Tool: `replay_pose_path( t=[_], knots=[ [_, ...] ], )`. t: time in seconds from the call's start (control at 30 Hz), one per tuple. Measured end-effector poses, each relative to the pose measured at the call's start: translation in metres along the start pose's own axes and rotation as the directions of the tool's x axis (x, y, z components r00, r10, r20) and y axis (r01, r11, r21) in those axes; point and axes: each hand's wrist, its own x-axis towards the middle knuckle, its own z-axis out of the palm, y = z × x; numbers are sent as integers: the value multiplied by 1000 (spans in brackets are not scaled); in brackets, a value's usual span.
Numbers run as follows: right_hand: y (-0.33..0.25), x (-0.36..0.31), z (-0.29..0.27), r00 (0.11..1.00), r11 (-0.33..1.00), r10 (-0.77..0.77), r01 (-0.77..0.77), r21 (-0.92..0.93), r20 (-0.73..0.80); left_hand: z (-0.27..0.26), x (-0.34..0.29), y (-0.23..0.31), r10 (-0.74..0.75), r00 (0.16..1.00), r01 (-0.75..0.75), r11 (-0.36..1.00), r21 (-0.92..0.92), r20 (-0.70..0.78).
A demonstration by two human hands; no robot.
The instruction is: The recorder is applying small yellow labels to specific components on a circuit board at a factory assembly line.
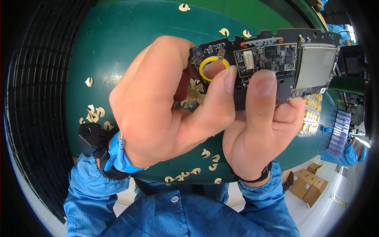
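A black circuit board (283, 83) is held up over the green table, tilted with its right end higher. Near its left end sits a round coin cell (213, 68) with a yellow ring, a small metal tab at its top edge. My left hand (158, 102) is closed at that end, its thumb pressed against the coin cell's lower right edge and its other fingers partly hidden by the board. With its thumb on the front and fingers behind, my right hand (258, 126) grips the board's lower middle. A square metal shield (314, 68) covers the board's right part.
Cream notched paper-like pieces (92, 114) lie scattered over the green table (154, 19). Black ribbed racking (35, 98) stands on the left. A tray of yellow-ringed cells (311, 118) and a clear ridged tray (338, 132) are on the right. Cardboard boxes (310, 183) stand on the floor.
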Motion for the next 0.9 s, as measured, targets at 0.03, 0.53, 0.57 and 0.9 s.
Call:
replay_pose_path(
  t=[0.03, 0.53, 0.57, 0.9],
  knots=[
    [1, -1, 0, 1000, 1000, 1, -1, -2, 0, 0, -1, -1, 2, 1000, -2, 1000, 4, -7],
    [-1, 1, 1, 1000, 1000, 6, -6, -10, 7, 1, -1, 1, -68, 998, 69, 996, -64, 15],
    [-2, 1, 1, 1000, 1000, 12, -12, -11, 14, 0, -2, 3, -68, 998, 69, 996, -61, 15],
    [-3, 4, -1, 1000, 1000, 0, 0, 1, 8, -16, 2, 5, -236, 951, 284, 919, -272, 199]
  ],
)
